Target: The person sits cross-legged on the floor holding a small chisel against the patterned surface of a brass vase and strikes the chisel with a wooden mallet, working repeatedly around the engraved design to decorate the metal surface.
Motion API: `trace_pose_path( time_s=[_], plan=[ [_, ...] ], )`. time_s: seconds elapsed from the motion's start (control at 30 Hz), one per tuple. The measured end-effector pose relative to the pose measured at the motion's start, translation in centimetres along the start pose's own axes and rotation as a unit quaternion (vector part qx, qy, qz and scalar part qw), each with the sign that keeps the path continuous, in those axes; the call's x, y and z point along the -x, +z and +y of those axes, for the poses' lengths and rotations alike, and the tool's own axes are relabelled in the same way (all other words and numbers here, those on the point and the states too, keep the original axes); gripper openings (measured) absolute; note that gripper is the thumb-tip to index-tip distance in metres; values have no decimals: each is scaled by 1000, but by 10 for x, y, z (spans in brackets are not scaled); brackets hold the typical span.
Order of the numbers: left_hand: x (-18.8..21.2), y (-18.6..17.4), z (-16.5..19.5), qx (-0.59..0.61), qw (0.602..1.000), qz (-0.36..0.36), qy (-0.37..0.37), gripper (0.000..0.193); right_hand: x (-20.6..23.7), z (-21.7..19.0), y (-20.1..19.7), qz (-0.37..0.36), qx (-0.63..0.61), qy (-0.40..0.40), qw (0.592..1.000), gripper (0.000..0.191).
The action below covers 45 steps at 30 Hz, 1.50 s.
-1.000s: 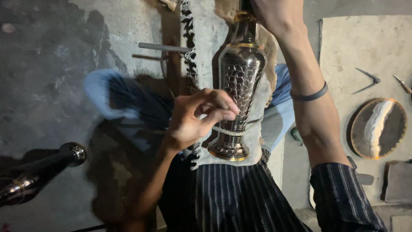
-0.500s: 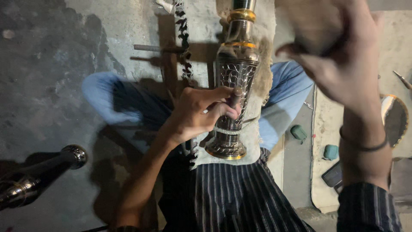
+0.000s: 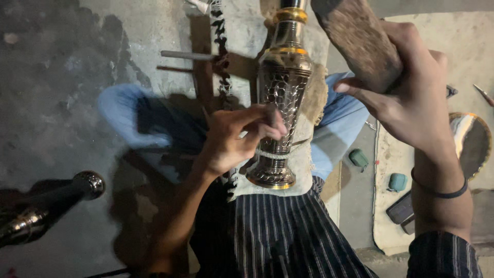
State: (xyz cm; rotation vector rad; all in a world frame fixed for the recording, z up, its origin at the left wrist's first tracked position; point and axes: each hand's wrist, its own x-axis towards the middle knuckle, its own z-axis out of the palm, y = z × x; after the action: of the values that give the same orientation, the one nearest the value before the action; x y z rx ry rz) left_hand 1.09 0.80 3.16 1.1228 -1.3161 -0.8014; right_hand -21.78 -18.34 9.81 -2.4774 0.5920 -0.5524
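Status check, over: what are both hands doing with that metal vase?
Left hand pinches punch against vase. Right hand grips raised wooden block. Nothing between.

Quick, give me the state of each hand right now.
Left hand: closed on a small punch tool set against the metal vase.
Right hand: closed around a wooden mallet.

Dim light — stained grey concrete floor (image 3: 77,62), pale mat (image 3: 437,46).

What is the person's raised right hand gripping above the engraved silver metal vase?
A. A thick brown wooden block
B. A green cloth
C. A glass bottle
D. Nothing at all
A: the right hand is wrapped around a thick brown wooden block, raised beside the engraved silver metal vase, while the left hand holds a small tool against the vase.
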Motion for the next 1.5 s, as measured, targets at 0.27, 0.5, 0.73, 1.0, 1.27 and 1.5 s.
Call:
trace_pose_path(
  time_s=[0.27,0.5,0.73,1.0,1.27,1.5],
  plan=[
    [-11,-3,-12,-116,989,-80,39,15,-44,-52,-15,-134,124,-90,979,56],
    [-6,-3,-19,-90,990,-75,77,22,-22,-45,-27,-177,194,-50,964,63],
    [-2,-4,-12,-41,997,-69,-2,34,-24,-38,-21,-26,-93,167,981,25],
    [-1,0,-8,-29,998,-48,-19,31,-30,-17,-20,-132,-6,18,991,52],
    [17,12,-3,200,974,24,-105,9,-48,-35,-16,-168,30,-66,983,68],
    [29,20,1,88,988,88,-93,5,-83,-20,-16,-252,13,-89,964,72]
  ],
)
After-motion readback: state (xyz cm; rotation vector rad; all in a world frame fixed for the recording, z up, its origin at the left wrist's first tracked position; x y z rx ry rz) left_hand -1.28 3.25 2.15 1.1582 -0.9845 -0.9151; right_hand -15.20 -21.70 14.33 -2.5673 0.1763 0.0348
